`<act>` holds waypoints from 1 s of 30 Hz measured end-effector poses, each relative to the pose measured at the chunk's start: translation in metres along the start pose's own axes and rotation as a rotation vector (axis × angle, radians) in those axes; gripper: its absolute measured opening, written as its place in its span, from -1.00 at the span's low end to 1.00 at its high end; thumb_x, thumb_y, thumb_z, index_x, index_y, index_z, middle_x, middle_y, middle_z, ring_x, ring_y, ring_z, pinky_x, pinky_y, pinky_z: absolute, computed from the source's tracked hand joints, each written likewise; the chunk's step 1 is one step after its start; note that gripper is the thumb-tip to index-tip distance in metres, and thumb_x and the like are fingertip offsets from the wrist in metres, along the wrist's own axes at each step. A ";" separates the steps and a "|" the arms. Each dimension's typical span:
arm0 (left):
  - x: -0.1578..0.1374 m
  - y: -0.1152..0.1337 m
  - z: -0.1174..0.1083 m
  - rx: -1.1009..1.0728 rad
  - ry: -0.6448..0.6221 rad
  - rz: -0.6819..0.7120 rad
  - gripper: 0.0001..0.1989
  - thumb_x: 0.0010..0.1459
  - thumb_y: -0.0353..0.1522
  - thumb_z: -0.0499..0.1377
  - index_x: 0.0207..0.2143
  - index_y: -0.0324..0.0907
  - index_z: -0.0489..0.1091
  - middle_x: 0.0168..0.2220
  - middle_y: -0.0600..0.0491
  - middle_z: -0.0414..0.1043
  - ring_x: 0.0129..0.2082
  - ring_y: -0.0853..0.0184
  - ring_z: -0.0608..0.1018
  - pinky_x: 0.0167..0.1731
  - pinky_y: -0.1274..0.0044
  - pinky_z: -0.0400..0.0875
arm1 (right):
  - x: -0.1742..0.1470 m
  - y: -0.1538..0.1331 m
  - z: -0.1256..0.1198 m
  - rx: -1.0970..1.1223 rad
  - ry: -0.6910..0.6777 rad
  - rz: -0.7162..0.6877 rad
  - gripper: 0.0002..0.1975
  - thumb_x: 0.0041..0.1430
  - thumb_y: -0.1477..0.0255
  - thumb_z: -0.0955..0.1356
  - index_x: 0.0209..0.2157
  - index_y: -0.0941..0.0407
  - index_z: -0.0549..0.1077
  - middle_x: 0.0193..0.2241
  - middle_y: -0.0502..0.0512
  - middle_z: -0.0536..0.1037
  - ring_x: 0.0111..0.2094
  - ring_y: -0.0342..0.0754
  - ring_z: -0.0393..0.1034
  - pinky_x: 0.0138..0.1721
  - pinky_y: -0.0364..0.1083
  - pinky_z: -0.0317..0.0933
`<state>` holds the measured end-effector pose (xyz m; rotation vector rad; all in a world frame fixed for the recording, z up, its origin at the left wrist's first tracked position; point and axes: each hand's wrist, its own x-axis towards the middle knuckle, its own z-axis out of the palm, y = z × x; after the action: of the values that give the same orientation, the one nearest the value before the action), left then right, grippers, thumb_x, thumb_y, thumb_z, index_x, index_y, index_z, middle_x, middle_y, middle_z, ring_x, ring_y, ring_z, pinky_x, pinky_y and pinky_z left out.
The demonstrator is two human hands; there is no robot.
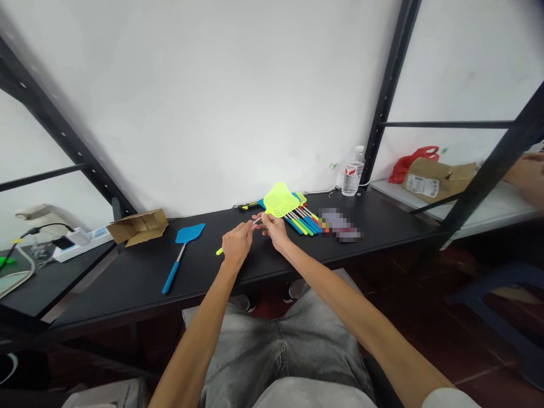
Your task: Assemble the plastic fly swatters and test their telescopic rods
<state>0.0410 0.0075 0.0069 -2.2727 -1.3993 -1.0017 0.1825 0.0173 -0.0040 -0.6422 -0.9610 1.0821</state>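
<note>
Between my two hands is a yellow fly swatter (281, 199), held above the black table with its perforated head toward the back right. My left hand (237, 242) is closed round its shaft, and the yellow handle end sticks out to the left. My right hand (273, 228) grips it where the head meets the shaft; some fingertips are hidden. Just right of my hands lies a pile of fly swatters (304, 221) with blue, green, yellow and red handles. A single blue fly swatter (190, 233) lies to the left, its handle toward the front edge.
An open cardboard box (142, 226) sits at the table's left end, near a white power strip (83, 243). A water bottle (353, 173) stands at the back right. Beyond the black rack post are a red bag (410, 165), another cardboard box (442, 177) and part of a person's arm (527, 175).
</note>
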 end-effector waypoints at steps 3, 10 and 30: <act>0.003 0.007 -0.001 -0.038 -0.003 -0.027 -0.57 0.39 -0.15 -0.09 -0.05 -0.12 0.52 -0.24 -0.07 0.57 -0.31 0.27 0.56 -0.38 0.51 0.21 | -0.002 0.001 0.000 -0.046 -0.027 -0.010 -0.67 0.05 0.12 0.45 -0.31 0.11 0.57 -0.35 0.06 0.64 -0.42 -0.14 0.51 -0.65 -0.30 0.18; 0.003 0.005 -0.006 -0.088 -0.072 -0.040 -0.59 0.36 -0.12 -0.03 0.04 -0.08 0.46 -0.07 -0.06 0.57 -0.13 0.23 0.58 -0.26 0.54 0.30 | -0.002 -0.005 0.000 0.051 0.036 0.060 -0.66 0.08 0.16 0.45 -0.25 0.14 0.58 -0.20 0.15 0.64 -0.41 -0.16 0.49 -0.59 -0.28 0.20; -0.006 -0.017 -0.006 -0.200 -0.178 0.049 -0.61 0.36 -0.16 -0.04 -0.14 -0.12 0.54 -0.31 -0.03 0.58 -0.32 0.28 0.56 -0.33 0.55 0.23 | 0.003 -0.012 -0.006 0.230 0.199 0.092 -0.71 0.14 0.24 0.44 -0.22 0.16 0.48 -0.28 0.13 0.65 -0.56 -0.23 0.42 -0.63 -0.28 0.23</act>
<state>0.0226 0.0085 0.0051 -2.5860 -1.3561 -0.9840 0.1940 0.0154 0.0043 -0.5960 -0.6300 1.1663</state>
